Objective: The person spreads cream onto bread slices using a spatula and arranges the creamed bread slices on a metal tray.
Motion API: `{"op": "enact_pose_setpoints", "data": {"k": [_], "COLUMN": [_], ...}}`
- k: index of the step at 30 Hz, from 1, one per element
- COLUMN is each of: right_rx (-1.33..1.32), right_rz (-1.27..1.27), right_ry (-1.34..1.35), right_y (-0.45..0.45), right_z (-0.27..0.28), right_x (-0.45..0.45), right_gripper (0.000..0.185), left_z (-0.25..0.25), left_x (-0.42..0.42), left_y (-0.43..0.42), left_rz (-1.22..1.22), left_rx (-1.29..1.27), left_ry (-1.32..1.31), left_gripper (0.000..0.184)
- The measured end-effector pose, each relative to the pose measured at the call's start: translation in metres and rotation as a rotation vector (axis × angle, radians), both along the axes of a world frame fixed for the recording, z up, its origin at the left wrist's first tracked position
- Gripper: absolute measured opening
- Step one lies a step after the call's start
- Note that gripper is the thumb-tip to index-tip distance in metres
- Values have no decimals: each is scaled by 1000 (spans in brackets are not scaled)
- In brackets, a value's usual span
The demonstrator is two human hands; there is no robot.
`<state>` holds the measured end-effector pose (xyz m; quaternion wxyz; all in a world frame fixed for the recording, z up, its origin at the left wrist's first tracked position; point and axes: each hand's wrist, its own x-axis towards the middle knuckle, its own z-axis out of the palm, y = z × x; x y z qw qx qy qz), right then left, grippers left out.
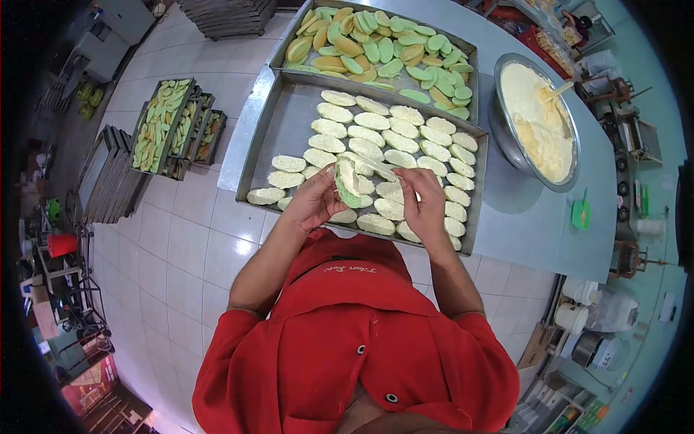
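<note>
Glossy metal bowl [508,145], dull metal tray [278,130], rough bread slices [335,112], matt cloth shirt [311,354]

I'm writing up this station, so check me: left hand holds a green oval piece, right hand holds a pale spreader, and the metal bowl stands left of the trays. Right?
Not quite: in the head view, the metal bowl stands right of the trays. The left hand does hold a green oval piece, the right hand a pale spreader.

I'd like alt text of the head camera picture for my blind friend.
The left hand holds a green oval piece, the right hand a pale spatula at its cream-coloured topping, above a tray of pale ovals. Beyond lies a second tray of green and tan pieces; at right, a bowl of pale mixture.
</note>
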<state>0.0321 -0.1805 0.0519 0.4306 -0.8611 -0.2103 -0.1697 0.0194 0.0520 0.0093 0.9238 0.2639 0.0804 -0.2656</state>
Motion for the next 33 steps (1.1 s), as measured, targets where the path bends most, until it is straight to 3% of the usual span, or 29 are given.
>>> {"op": "enact_pose_setpoints", "data": {"k": [5, 7, 9, 14, 19, 24, 26, 28, 33], "right_rx": [-94, -139, -148, -93, -182, -131, -43, -10, 38], "right_rz": [159, 232, 248, 276, 56, 22, 34, 22, -47], "right_ry": [60, 115, 126, 151, -198, -144, 59, 96, 231], "right_y": [8, 8, 6, 3, 8, -2, -11, -20, -45], "right_z": [15, 16, 21, 19, 6, -6, -16, -18, -38], "right_x": [-2, -11, -20, -19, -1, 20, 24, 22, 7], "right_gripper": [31, 33, 34, 35, 38, 32, 24, 19, 17], "left_z": [-31, -34, -32, -34, -24, -17, -20, -21, -15], "left_x": [0, 1, 1, 3, 1, -12, -13, -11, 35], "left_y": [0, 0, -2, -4, -13, -28, -23, -7, 74], "left_rz": [-26, -26, 48, 80, -20, -3, -30, -50, 49], "left_rx": [-48, -100, -44, -47, -363, -203, -190, -174, 654], "left_ry": [-12, -30, 129, 112, -9, -48, -110, -175, -249], "left_gripper": [46, 46, 47, 48, 49, 56, 56, 57, 46]}}
